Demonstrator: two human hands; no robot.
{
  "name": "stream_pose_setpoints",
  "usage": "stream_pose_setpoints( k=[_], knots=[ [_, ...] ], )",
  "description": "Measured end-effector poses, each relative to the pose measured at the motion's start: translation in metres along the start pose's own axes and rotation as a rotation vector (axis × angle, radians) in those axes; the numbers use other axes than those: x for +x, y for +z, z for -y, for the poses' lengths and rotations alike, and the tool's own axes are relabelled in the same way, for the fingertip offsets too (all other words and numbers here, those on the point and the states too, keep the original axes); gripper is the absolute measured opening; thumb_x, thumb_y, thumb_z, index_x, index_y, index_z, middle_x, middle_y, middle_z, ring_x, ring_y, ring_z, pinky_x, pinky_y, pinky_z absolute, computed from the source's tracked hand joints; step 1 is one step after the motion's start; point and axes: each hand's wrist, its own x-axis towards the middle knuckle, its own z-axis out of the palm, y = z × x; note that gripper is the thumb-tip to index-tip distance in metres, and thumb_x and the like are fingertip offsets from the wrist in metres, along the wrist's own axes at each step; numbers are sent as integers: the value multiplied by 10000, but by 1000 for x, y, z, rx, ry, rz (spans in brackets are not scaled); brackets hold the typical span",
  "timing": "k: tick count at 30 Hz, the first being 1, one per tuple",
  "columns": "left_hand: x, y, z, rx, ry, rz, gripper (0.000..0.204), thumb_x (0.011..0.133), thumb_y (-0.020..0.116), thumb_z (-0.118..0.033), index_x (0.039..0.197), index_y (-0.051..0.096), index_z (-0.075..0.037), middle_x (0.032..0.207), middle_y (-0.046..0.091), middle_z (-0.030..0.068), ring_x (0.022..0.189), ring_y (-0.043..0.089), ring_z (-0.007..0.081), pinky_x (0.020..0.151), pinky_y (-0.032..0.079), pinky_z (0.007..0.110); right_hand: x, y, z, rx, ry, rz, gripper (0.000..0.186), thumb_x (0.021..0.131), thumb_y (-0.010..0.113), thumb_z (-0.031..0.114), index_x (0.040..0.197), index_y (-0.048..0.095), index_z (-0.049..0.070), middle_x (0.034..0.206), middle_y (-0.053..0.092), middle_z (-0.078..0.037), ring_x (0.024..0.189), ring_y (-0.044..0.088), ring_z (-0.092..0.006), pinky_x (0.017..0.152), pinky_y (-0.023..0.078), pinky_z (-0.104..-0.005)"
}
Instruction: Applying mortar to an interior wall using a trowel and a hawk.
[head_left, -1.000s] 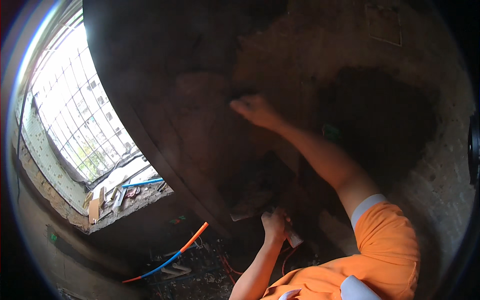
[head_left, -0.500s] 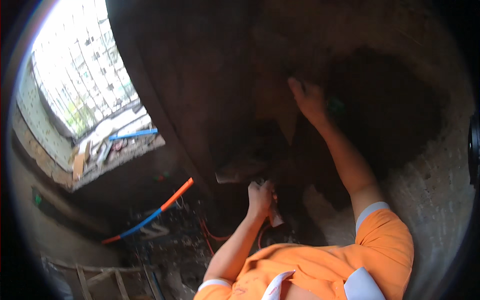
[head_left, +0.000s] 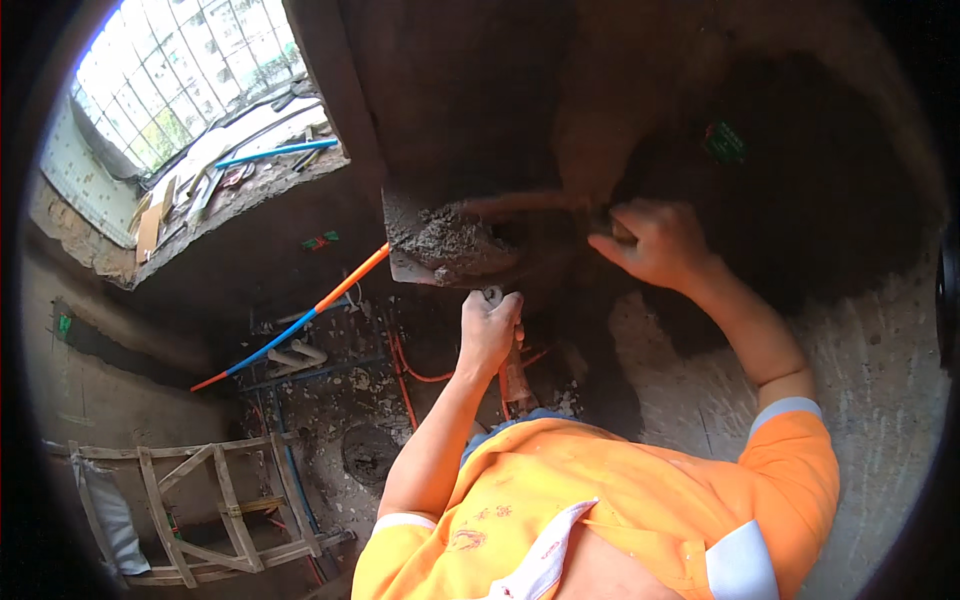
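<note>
My left hand is closed round the handle of a mortar board, whose flat plate extends beyond my fist. A heap of wet grey mortar lies on the plate. My right hand is closed on the handle of a trowel. The trowel's thin blade reaches left to the mortar, its far end touching or just over the heap. Dark shade hides part of the blade and the board's right side. Dark, damp-looking plaster covers the wall ahead, with a small green patch in it.
A barred window is at upper left, with scraps and a blue pipe on its sill. An orange and blue pipe slants below it. A wooden frame stands lower left. Red pipes run near the floor.
My right hand has come down from the wall to the board, bringing the trowel to the mortar. The board now shows its loaded top. The whole view has shifted.
</note>
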Motion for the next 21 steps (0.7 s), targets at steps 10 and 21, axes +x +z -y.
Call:
stream_pose_setpoints(
  k=[10,21],
  knots=[
    [-14,-43,-11,537,496,153,256,801,624,-101,996,495,4,745,565,204,666,518,405,642,476,394,74,-15,5,-167,-277,-453,302,668,805,284,770,600,87,645,569,-20,562,579,-230,498,463,-335],
    [-9,18,-5,-180,-152,89,209,826,590,-111,654,477,-78,546,465,24,429,475,148,409,405,302,230,42,14,549,-52,-563,349,824,686,373,806,606,34,631,549,-57,538,548,-145,482,432,-305]
  ],
)
